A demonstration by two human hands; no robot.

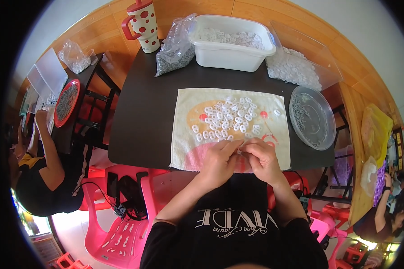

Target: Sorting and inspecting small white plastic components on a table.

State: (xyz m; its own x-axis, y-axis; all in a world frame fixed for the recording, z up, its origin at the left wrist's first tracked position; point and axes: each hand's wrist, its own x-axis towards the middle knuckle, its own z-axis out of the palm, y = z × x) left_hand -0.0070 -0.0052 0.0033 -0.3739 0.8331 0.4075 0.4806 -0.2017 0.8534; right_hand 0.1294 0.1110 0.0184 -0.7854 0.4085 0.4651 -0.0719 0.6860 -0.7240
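My left hand (220, 162) and my right hand (261, 157) meet at the near edge of a cream towel (274, 101) with pink and orange pictures. Their fingertips are pinched together around something small, mostly hidden by the fingers. Just beyond them lies a loose pile of small white plastic pieces (229, 114), oval with two holes each. Several form a rough row at the pile's near left, and one white piece (277, 112) lies apart to the right. On the right, a round clear plastic tub (324, 127) holds small grey metal parts (303, 110).
Along the back of the dark table (134, 112) stand a spotted tumbler (143, 27), a bag of grey metal parts (177, 51), a white bin (231, 56) of white pieces, and a clear container (296, 67) of more. People work at both sides; a pink chair (121, 237) stands at left.
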